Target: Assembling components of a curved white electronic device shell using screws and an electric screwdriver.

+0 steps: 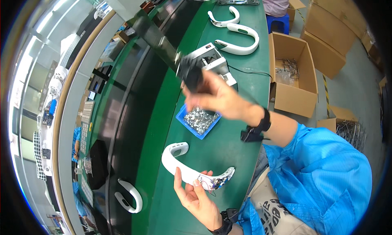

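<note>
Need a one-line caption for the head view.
Left hand holds an open white U-shaped casing; right hand lifts a blurred black tool above a blue tray.

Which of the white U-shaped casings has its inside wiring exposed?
The white casing held in the left hand: one end is open, showing wires and a small board. The other white casings on the green bench look closed.

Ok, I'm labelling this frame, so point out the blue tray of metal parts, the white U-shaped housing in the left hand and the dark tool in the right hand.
Blue tray [182, 121]: head view, its near-left rim.
White U-shaped housing [170, 161]: head view, its curved bend.
Dark tool [192, 73]: head view, its blurred body.
</note>
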